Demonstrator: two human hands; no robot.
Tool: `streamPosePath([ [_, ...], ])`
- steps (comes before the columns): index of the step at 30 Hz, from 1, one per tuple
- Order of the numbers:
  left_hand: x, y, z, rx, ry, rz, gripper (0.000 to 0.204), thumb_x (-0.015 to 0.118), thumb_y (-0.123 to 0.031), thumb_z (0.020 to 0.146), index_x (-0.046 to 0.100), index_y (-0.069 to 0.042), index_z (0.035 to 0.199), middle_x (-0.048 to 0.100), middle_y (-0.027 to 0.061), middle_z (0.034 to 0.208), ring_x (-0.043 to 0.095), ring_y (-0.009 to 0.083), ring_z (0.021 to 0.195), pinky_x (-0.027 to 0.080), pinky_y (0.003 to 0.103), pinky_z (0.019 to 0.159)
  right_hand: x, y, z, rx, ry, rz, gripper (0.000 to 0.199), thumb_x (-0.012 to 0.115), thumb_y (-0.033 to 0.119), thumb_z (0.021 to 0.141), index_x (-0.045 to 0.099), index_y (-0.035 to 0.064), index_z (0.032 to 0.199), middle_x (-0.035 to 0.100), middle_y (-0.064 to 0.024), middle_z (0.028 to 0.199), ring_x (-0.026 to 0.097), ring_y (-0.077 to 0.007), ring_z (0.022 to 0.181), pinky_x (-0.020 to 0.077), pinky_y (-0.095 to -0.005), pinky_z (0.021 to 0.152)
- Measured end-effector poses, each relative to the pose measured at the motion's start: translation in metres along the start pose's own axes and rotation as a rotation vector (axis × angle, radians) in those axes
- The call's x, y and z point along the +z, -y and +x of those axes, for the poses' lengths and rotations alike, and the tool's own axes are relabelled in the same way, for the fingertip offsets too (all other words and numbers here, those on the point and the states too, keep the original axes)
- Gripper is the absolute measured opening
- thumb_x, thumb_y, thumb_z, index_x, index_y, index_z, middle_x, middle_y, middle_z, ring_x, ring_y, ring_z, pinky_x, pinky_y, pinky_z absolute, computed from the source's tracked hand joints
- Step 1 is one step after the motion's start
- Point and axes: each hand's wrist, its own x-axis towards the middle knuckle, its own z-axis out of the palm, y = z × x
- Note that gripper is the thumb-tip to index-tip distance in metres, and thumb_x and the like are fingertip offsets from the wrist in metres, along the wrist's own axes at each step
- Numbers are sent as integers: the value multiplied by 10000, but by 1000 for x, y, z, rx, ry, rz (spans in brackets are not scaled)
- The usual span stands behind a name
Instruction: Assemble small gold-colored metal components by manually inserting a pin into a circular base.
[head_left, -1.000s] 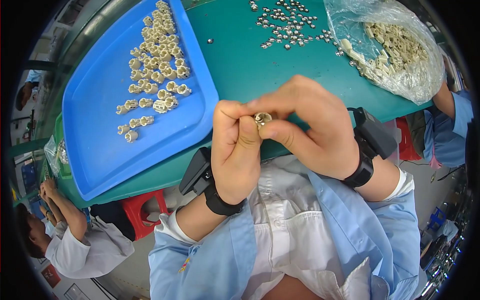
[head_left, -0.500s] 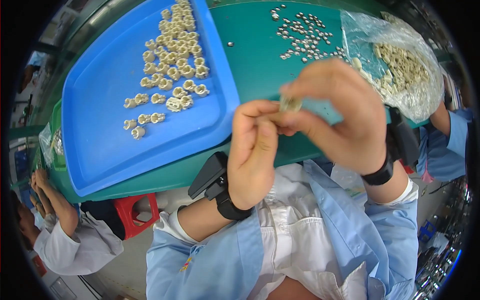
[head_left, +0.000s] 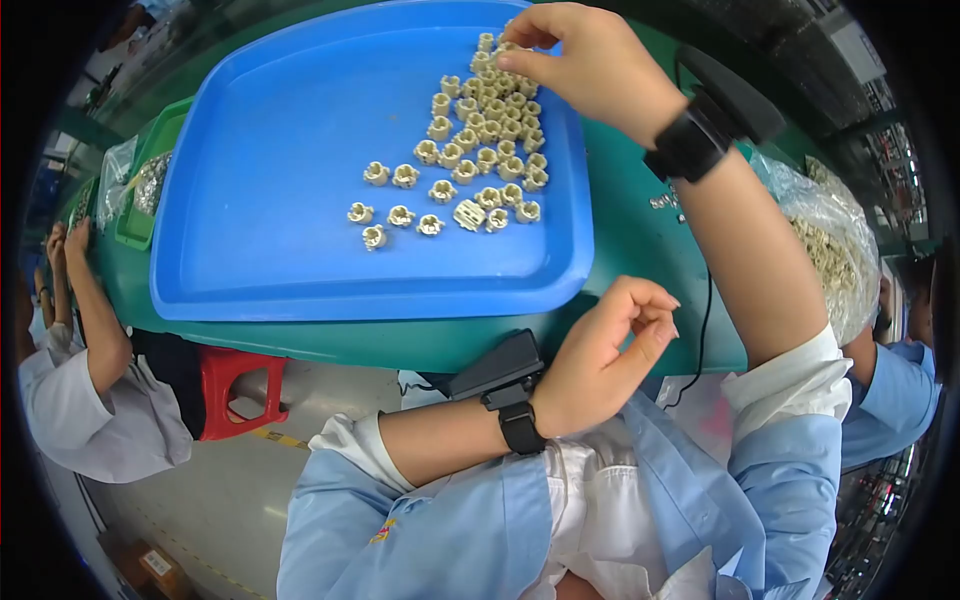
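My right hand [head_left: 600, 75] reaches over the far right of the blue tray [head_left: 370, 306]. Its thumb and fingertips close round a beige castellated plastic part, which they mostly cover. Many similar beige ring-shaped parts [head_left: 463, 172] crowd the tray's right side, most standing with their notched ends up. One beige part [head_left: 468, 214] lies on its side near the front of the group. My left hand [head_left: 595, 365] hovers near the table's front edge, right of the tray's near corner. Its fingers are loosely bent, with a gap to the thumb and nothing between them.
On the right, a clear plastic bag [head_left: 850, 270] holds more beige parts. Small shiny metal pieces [head_left: 662, 201] lie on the green table, partly hidden by my right forearm. A green bin [head_left: 135, 228] and red stool [head_left: 240, 390] stand left. Co-workers sit at both sides.
My hands have parted. The right moved from the left hand to the tray's far end, while the left dropped lower and nearer to me. The view has shifted, showing more of the tray.
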Motion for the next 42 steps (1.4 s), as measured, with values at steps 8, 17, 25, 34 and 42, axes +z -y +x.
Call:
streamPosePath([
  [8, 3, -3, -1, -10, 26, 72, 168, 446, -81, 888, 402, -27, 1041, 489, 47, 903, 478, 102, 836, 393, 238, 752, 41, -18, 36, -76, 100, -154, 197, 608, 153, 762, 615, 32, 917, 586, -119, 802, 566, -221, 721, 460, -297, 669],
  [17, 5, -7, 0, 1, 45, 136, 158, 449, -79, 886, 412, -24, 1030, 496, 43, 890, 480, 101, 823, 393, 238, 747, 22, -23, 18, 36, 108, 46, 208, 570, 188, 815, 616, 62, 974, 607, -68, 825, 556, -143, 755, 451, -255, 705],
  [25, 2, 1, 0, -22, 11, 130, 168, 455, -46, 873, 405, -19, 1032, 500, 54, 896, 481, 101, 838, 392, 237, 758, -77, -50, -90, 174, -23, -3, 216, 566, 188, 826, 596, -3, 920, 600, -27, 778, 532, -82, 712, 431, -218, 655],
  [34, 9, 1, 2, -19, -37, 83, 168, 469, 16, 847, 425, -5, 1007, 505, 62, 886, 495, 106, 817, 399, 235, 754, -164, -108, -244, 866, 90, -306, 221, 598, 183, 788, 593, -17, 883, 596, -45, 703, 539, -104, 646, 427, -239, 602],
  [42, 10, -3, 2, -33, -47, 157, 147, 454, 5, 858, 421, -15, 999, 500, 61, 890, 491, 105, 832, 397, 244, 774, -144, -157, -265, 783, -208, -507, 229, 624, 202, 743, 610, 19, 878, 602, -104, 732, 569, -191, 654, 454, -273, 652],
])
